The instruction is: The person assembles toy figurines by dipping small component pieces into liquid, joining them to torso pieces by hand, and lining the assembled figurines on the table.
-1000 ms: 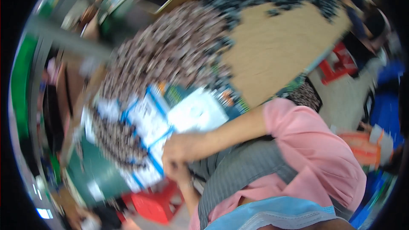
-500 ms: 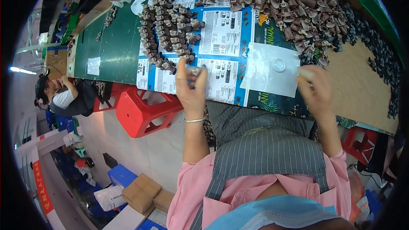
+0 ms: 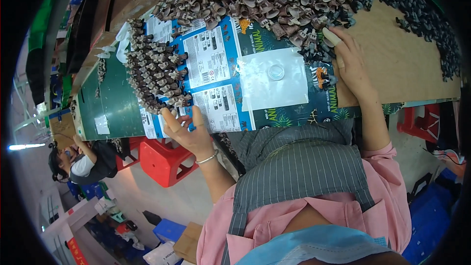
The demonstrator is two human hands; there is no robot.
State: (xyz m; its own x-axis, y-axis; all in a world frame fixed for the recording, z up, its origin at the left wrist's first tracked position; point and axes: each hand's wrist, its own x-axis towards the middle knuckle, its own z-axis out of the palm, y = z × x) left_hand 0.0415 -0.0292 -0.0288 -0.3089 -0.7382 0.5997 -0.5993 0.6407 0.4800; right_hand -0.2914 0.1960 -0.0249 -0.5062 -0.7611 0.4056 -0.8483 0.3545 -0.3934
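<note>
My left hand (image 3: 189,132) is at the near end of the rows of small brown-grey figures (image 3: 156,71). Its thumb and forefinger are spread, the forefinger tip is close to the nearest figure, and I see nothing between them. My right hand (image 3: 352,66) reaches to the near edge of the loose pieces, fingers stretched out beside small dark grey pieces (image 3: 314,51). Pale coverings sit on some fingertips of both hands. Between the hands lies a translucent white sheet (image 3: 260,86) with a small clear ring (image 3: 276,72) on it.
A large heap of brown cup-shaped pieces (image 3: 274,0) covers the far side. Dark grey pieces (image 3: 422,37) lie around brown cardboard (image 3: 392,64) at right. Printed blue sheets (image 3: 211,59) cover the table. A red stool (image 3: 164,162) stands below; another person (image 3: 86,162) sits at far left.
The view has shifted to the right. My left hand has gone to the figure rows, and a small piece seen in its fingers is no longer visible there. My right hand has moved out to the dark pieces.
</note>
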